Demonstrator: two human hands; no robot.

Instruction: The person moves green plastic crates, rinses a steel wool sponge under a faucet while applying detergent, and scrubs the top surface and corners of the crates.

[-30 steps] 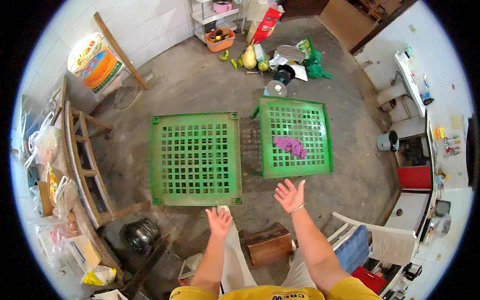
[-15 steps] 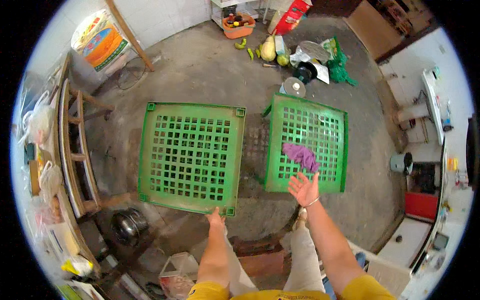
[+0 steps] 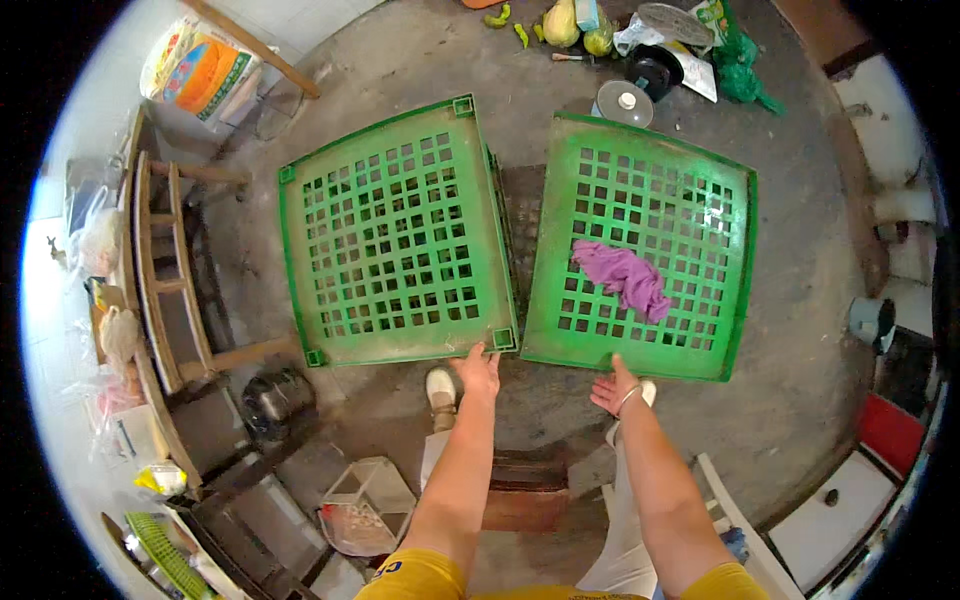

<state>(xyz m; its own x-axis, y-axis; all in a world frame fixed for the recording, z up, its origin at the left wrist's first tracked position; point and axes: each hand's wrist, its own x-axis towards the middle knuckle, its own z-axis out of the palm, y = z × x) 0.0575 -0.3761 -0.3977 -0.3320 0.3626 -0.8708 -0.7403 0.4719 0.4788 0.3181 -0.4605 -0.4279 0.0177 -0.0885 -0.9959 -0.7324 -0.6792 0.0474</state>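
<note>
Two square green plastic rack panels with grids of holes stand side by side. The left panel has square sockets at its corners and is tilted slightly. My left hand grips its near rim by the right corner. A crumpled purple cloth lies on the right panel. At that panel's near edge is my right hand, fingers apart and thumb up at the rim; whether the thumb presses on it I cannot tell. The two panels nearly meet at their near corners.
A glass lid, a black pot and vegetables lie on the floor beyond the panels. A wooden frame leans at the left. A dark round pot and a clear plastic bin stand near my left side.
The left panel has turned and moved toward the right one, narrowing the gap. My right hand has come down from beside the cloth to the near edge. The view has shifted closer.
</note>
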